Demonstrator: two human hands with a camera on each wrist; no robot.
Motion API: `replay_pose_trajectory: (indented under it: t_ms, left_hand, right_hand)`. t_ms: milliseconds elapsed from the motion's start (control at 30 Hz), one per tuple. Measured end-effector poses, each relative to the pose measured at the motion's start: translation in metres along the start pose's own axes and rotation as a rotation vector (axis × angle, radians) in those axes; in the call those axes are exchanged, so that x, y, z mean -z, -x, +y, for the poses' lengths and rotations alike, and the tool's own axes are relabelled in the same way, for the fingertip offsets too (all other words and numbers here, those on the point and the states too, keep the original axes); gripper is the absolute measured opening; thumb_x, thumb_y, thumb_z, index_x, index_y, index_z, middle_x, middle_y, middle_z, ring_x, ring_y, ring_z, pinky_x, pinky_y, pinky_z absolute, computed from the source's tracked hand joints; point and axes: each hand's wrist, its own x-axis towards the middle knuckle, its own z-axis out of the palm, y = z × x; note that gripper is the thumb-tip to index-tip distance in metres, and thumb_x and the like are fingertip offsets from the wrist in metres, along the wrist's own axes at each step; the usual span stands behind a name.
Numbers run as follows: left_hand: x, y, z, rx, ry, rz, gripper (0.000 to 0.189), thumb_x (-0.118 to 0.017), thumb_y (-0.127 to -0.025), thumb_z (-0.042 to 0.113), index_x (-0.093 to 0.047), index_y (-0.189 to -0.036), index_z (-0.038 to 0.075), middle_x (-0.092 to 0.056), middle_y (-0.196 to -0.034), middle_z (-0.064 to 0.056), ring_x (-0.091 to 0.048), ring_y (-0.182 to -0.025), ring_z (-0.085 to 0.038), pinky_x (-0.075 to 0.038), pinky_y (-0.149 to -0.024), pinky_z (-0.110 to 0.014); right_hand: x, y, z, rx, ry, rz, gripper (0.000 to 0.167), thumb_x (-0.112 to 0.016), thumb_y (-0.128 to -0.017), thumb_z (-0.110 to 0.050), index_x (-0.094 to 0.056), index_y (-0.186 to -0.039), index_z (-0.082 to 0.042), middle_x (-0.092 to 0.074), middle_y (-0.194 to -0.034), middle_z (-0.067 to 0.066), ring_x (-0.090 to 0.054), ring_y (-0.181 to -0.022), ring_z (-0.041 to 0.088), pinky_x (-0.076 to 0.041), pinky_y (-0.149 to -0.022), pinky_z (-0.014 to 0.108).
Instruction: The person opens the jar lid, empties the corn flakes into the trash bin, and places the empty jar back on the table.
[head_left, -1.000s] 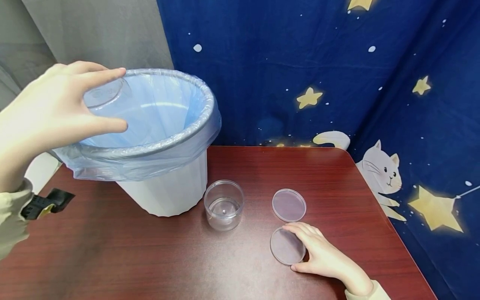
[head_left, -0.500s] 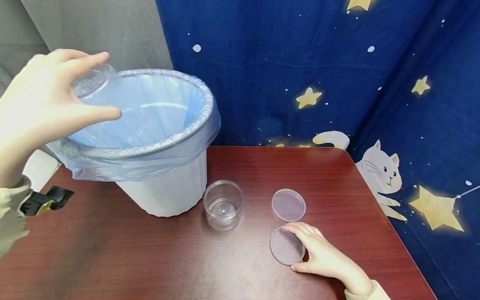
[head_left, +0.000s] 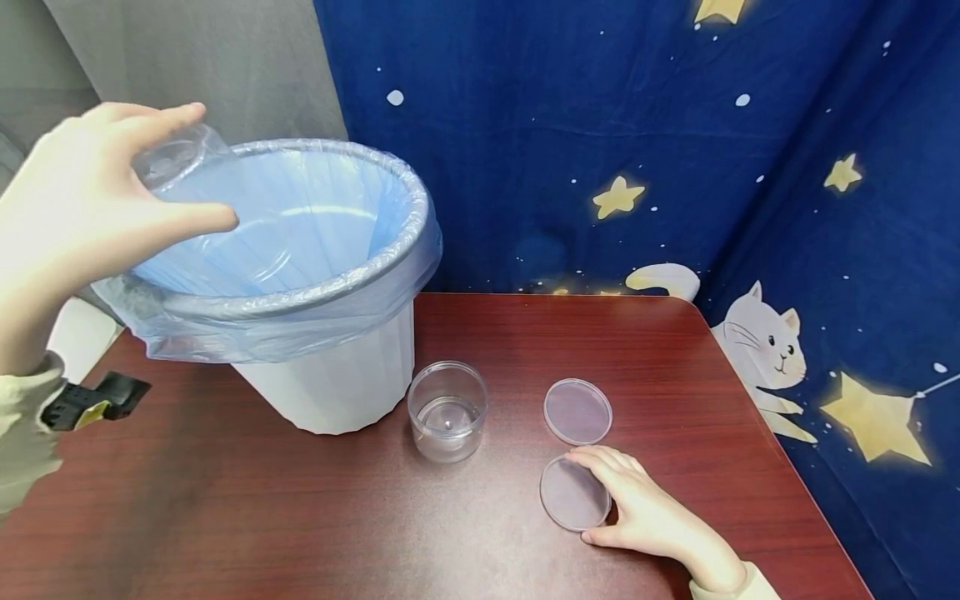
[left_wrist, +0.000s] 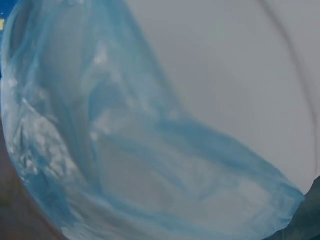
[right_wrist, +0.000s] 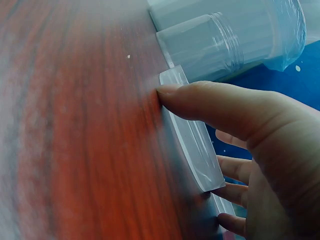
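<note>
My left hand [head_left: 97,192] grips a clear plastic jar [head_left: 174,160] over the near left part of the bin's mouth. The jar is tipped, its bottom up by the fingers and its rim pointing down into the blue bag lining [head_left: 330,196]. On the table, my right hand [head_left: 645,512] holds a clear round lid [head_left: 573,493] by its edge, thumb on the near side and fingers on the far side. The right wrist view shows the thumb against the side wall of that lid [right_wrist: 192,142]. The left wrist view does not show the left hand.
A white ribbed bin [head_left: 337,375] stands on the dark red table [head_left: 495,333]. Right of it is a second clear jar [head_left: 447,412], upright. Another clear lid [head_left: 577,411] lies just beyond the held one. A blue star-patterned curtain [head_left: 525,125] hangs behind.
My left hand has moved left and slightly up with the jar, whose bottom now shows higher and whose rim shows over the bag. The right hand and its lid have stayed in place.
</note>
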Motion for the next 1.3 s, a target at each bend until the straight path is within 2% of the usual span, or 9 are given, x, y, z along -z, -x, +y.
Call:
replay_pose_trajectory:
  t_ms: [100, 267, 333, 400, 567, 700, 867, 967, 1300]
  left_hand:
    - [0.001, 0.000, 0.002, -0.003, 0.020, -0.032, 0.091, -0.079, -0.069, 0.033, -0.037, -0.149, 0.019, -0.038, -0.145, -0.023, -0.030, -0.129, -0.050, -0.019, -0.106, -0.059]
    - [0.002, 0.003, 0.008, 0.090, 0.033, -0.077, 0.093, -0.080, -0.071, 0.038, -0.035, -0.148, 0.017, -0.043, -0.140, -0.024, -0.038, -0.122, -0.049, -0.026, -0.094, -0.060]
    - [0.001, 0.004, 0.009, 0.101, 0.023, -0.072, 0.090, -0.081, -0.070, 0.040, -0.039, -0.144, 0.013, -0.047, -0.133, -0.027, -0.039, -0.118, -0.049, -0.027, -0.088, -0.060]
    - [0.001, 0.004, 0.009, 0.072, -0.004, -0.058, 0.086, -0.080, -0.069, 0.040, -0.044, -0.140, 0.008, -0.048, -0.130, -0.029, -0.037, -0.114, -0.052, -0.026, -0.088, -0.060]
    - [-0.001, 0.002, 0.008, -0.002, -0.036, -0.039, 0.078, -0.079, -0.068, 0.038, -0.053, -0.134, 0.006, -0.048, -0.134, -0.024, -0.037, -0.116, -0.051, -0.025, -0.094, -0.062]
    - [-0.002, 0.005, 0.008, -0.009, -0.030, -0.026, 0.077, -0.081, -0.067, 0.037, -0.057, -0.133, 0.006, -0.041, -0.135, -0.025, -0.038, -0.116, -0.048, -0.027, -0.089, -0.062]
    - [-0.003, 0.007, 0.010, -0.004, -0.013, 0.014, 0.075, -0.082, -0.065, 0.033, -0.058, -0.131, 0.006, -0.037, -0.128, -0.025, -0.037, -0.111, -0.046, -0.026, -0.077, -0.057]
    - [-0.002, 0.007, 0.010, 0.002, -0.017, 0.029, 0.076, -0.082, -0.065, 0.032, -0.058, -0.132, 0.006, -0.037, -0.128, -0.025, -0.037, -0.112, -0.046, -0.026, -0.078, -0.057]
    - [-0.002, 0.008, 0.008, 0.091, -0.040, 0.064, 0.080, -0.079, -0.067, 0.035, -0.052, -0.138, 0.009, -0.031, -0.138, -0.024, -0.031, -0.117, -0.051, -0.025, -0.084, -0.062]
  right_hand:
    - [0.000, 0.000, 0.000, -0.001, 0.003, -0.001, 0.090, -0.087, -0.057, -0.031, -0.049, -0.136, -0.015, -0.047, -0.135, -0.007, -0.043, -0.124, 0.017, -0.030, -0.094, 0.043]
    - [0.001, 0.000, 0.000, -0.007, 0.003, -0.010, 0.090, -0.087, -0.057, -0.031, -0.048, -0.137, -0.016, -0.047, -0.135, -0.007, -0.042, -0.124, 0.017, -0.032, -0.094, 0.045]
    - [0.001, 0.000, 0.000, -0.014, 0.002, -0.020, 0.090, -0.087, -0.057, -0.031, -0.048, -0.137, -0.016, -0.047, -0.135, -0.008, -0.042, -0.125, 0.016, -0.032, -0.095, 0.046]
    - [0.001, 0.001, 0.001, -0.021, -0.001, -0.028, 0.090, -0.087, -0.057, -0.031, -0.048, -0.137, -0.016, -0.047, -0.136, -0.008, -0.041, -0.125, 0.016, -0.031, -0.095, 0.046]
    - [0.001, 0.001, 0.001, -0.028, -0.001, -0.034, 0.090, -0.087, -0.057, -0.031, -0.048, -0.137, -0.016, -0.046, -0.137, -0.009, -0.040, -0.126, 0.014, -0.030, -0.097, 0.044]
    - [0.001, 0.001, 0.000, -0.013, -0.001, -0.016, 0.090, -0.087, -0.056, -0.031, -0.048, -0.137, -0.016, -0.046, -0.136, -0.009, -0.042, -0.125, 0.015, -0.029, -0.097, 0.040]
    - [0.002, 0.000, -0.001, 0.006, 0.000, 0.006, 0.091, -0.087, -0.055, -0.029, -0.049, -0.137, -0.015, -0.048, -0.135, -0.007, -0.043, -0.123, 0.017, -0.029, -0.095, 0.040]
    - [0.002, 0.001, -0.002, 0.002, -0.001, 0.005, 0.091, -0.087, -0.056, -0.029, -0.049, -0.137, -0.015, -0.048, -0.135, -0.007, -0.043, -0.123, 0.017, -0.029, -0.095, 0.041]
    - [0.002, 0.001, -0.002, -0.002, -0.006, -0.004, 0.090, -0.087, -0.056, -0.029, -0.049, -0.137, -0.016, -0.047, -0.135, -0.007, -0.043, -0.123, 0.018, -0.029, -0.095, 0.042]
